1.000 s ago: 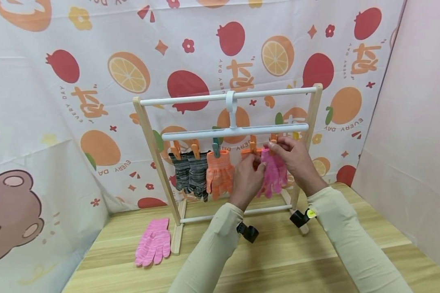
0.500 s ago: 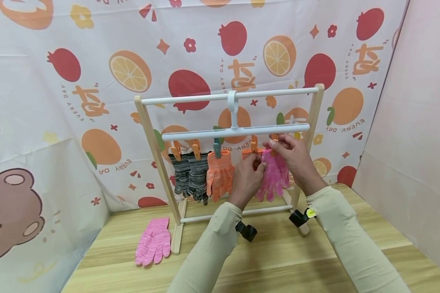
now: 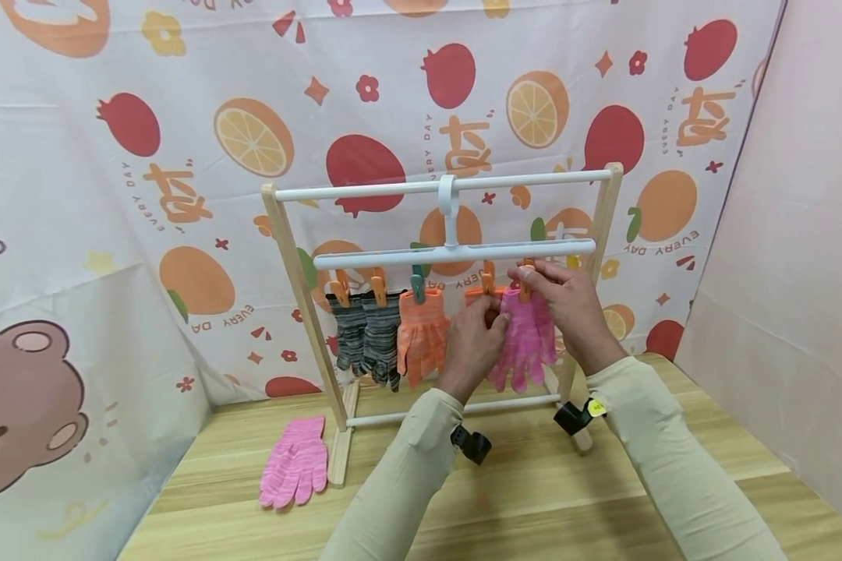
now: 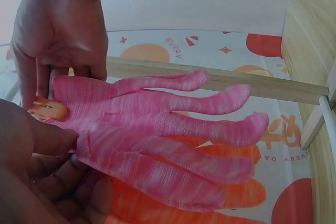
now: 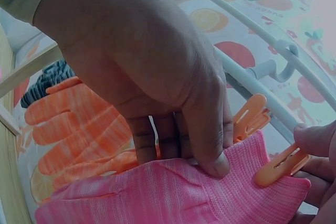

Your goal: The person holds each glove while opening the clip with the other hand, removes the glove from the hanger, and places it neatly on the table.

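My left hand (image 3: 473,343) pinches the cuff edge of a pink knit glove (image 3: 522,354) between thumb and fingers. Fingers down, the glove hangs below the white hanger (image 3: 393,255) at its right end. An orange clothespin (image 5: 283,166) sits over the cuff, and my right hand (image 3: 571,308) pinches its upper end, thumb in front in the right wrist view. To the left hang an orange glove (image 3: 421,339) under a teal clothespin (image 3: 417,284) and two grey-black gloves (image 3: 381,335) under orange clothespins. Another orange glove (image 5: 79,124) is mostly hidden behind my left hand in the head view.
A wooden rack (image 3: 302,312) with a white top rod (image 3: 358,191) carries the hanger. A second pink glove (image 3: 295,463) lies on the wooden table (image 3: 533,491) left of the rack's foot. Printed curtain (image 3: 267,62) stands behind.
The pink glove's fingers hang slightly lower and spread wider. Both hands keep nearly the same places at the cuff and clothespin. The head view has shifted a little.
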The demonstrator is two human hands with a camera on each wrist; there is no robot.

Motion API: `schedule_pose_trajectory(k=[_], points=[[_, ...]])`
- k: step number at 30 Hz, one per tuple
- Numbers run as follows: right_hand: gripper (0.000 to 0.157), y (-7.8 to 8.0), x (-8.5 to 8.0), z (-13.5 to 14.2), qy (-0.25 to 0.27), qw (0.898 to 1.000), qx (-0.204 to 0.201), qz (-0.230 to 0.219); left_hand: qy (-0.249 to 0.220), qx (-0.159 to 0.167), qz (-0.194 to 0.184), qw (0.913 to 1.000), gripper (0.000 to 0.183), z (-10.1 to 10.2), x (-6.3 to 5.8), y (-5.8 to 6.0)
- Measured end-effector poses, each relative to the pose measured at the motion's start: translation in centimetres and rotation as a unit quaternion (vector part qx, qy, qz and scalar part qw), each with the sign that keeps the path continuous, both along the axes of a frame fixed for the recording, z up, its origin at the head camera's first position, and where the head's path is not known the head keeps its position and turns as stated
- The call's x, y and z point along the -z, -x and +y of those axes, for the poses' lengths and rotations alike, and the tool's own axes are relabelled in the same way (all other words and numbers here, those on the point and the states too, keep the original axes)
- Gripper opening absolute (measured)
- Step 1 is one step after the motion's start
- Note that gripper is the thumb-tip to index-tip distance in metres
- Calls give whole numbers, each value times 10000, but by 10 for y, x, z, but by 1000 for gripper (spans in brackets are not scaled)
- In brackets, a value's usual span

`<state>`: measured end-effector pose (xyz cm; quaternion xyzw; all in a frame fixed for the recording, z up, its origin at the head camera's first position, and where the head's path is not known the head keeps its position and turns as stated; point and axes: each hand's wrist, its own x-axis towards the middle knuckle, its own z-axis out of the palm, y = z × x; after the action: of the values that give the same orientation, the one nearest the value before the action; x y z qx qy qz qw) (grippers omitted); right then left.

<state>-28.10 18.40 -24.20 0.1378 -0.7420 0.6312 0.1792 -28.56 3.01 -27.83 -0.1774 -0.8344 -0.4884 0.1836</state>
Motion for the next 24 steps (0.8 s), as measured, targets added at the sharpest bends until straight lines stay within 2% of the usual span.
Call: schedule_pose_trajectory(k=[10,19,24], points=[[40,0,-1,-3,-9,9997,256,55,29,-12,73,10000,10,-4,3,0],[39,3,0,-3,131,9994,235,229,-50,36,-59,10000,9,-8,6,-2],[38,3,1,-2,217,9989,219,365,-19,108,37,9999,9,-13,9,-3]])
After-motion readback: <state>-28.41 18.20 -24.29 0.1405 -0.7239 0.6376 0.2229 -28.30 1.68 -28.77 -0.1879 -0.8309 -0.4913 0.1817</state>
